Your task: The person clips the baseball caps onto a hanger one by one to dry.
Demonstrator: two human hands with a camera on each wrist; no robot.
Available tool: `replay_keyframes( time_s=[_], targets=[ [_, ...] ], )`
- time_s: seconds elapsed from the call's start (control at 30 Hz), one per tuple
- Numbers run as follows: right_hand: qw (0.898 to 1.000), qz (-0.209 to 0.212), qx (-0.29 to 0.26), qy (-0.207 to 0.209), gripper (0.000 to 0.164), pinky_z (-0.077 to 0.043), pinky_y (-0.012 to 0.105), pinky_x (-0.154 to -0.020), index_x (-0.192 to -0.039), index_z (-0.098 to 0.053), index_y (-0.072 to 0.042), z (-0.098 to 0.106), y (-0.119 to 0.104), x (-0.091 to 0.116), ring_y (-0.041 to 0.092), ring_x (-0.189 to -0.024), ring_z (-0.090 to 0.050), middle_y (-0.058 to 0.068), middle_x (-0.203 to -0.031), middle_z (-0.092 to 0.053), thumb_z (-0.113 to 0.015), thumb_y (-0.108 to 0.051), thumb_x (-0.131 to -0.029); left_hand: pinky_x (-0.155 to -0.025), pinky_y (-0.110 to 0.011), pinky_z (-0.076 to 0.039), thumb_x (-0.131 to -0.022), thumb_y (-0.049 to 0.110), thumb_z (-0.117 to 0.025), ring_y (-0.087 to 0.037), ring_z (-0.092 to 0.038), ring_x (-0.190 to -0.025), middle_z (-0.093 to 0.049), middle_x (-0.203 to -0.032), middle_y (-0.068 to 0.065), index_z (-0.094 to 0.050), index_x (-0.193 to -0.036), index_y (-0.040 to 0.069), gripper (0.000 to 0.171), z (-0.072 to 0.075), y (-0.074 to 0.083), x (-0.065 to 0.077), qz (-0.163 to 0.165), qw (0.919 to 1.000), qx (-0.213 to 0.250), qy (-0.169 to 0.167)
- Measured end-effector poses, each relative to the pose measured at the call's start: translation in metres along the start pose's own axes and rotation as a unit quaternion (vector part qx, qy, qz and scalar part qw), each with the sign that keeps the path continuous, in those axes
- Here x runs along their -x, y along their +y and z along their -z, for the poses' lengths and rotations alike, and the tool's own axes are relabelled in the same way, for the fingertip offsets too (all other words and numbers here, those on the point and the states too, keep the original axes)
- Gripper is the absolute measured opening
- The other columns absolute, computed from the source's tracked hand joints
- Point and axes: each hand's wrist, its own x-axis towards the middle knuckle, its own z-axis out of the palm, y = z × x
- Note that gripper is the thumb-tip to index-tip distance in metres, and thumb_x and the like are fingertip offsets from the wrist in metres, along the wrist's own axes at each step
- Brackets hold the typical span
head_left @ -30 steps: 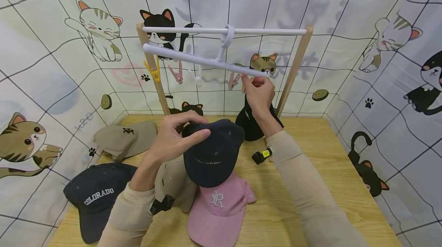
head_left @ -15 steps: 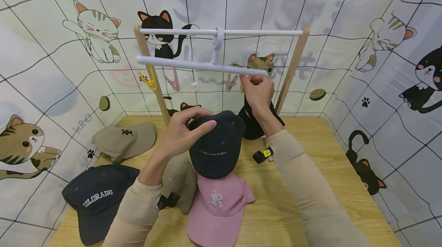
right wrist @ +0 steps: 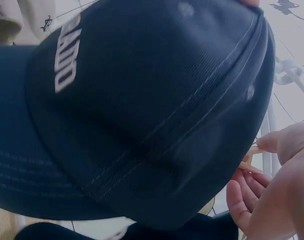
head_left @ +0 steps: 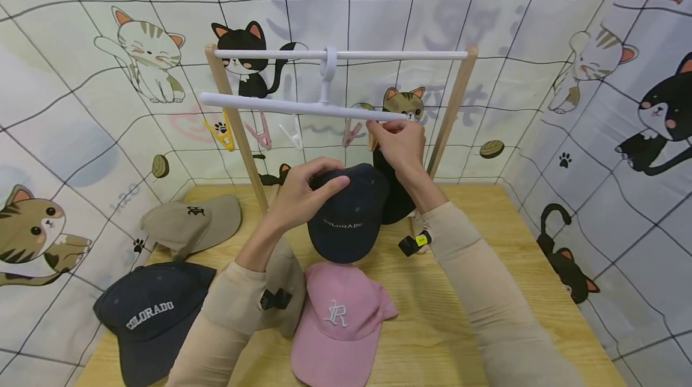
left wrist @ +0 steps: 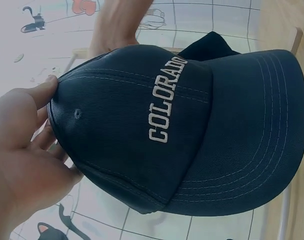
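Observation:
My left hand grips a navy baseball cap by its crown, thumb on the near side. The cap is held above a pink cap, with its COLORADO lettering facing me. My right hand pinches a beige clothespin under the right end of a white hanger bar. In the right wrist view the navy cap hides part of that clothespin. Behind the right hand is a black cap, partly hidden; I cannot tell whether it hangs or stands.
The hanger hooks over a white rail between wooden posts. A yellow clothespin, a pink clothespin and others dangle from it. A second COLORADO cap, a tan cap and another tan cap lie left on the table.
My left hand has raised the navy cap and carried it right, toward the right hand. The hanger has slid left along the rail and its left end has dropped. The right hand still pinches.

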Motion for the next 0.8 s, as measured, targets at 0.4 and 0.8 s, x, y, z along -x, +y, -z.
replay_keyframes(
  time_s=[0.4,0.8],
  targets=[
    [0.999,0.004,0.017,-0.049,0.042,-0.055,0.028,-0.062,-0.101,-0.078,-0.012,0.007,-0.004,0.003,0.034,-0.084,-0.075,0.001,-0.082,-0.075,-0.077,-0.052,-0.089,-0.104,-0.039,-0.051,-0.104,0.015,-0.062,-0.018,-0.066,-0.117,-0.072,-0.122,-0.005,-0.070,-0.124,0.013,0.021,-0.012,-0.023,-0.016,0.023,0.9985,0.012,-0.049],
    [0.995,0.020,0.058,-0.084,0.043,-0.046,0.030,-0.064,-0.097,-0.081,-0.010,0.010,-0.004,0.008,0.019,-0.088,-0.070,0.002,-0.071,-0.074,-0.072,-0.053,-0.093,-0.108,-0.043,-0.047,-0.108,0.021,-0.056,-0.018,-0.060,-0.124,-0.068,-0.127,-0.005,-0.069,-0.125,0.015,0.022,-0.022,-0.044,-0.025,0.087,0.9926,0.058,-0.061]
  ],
)
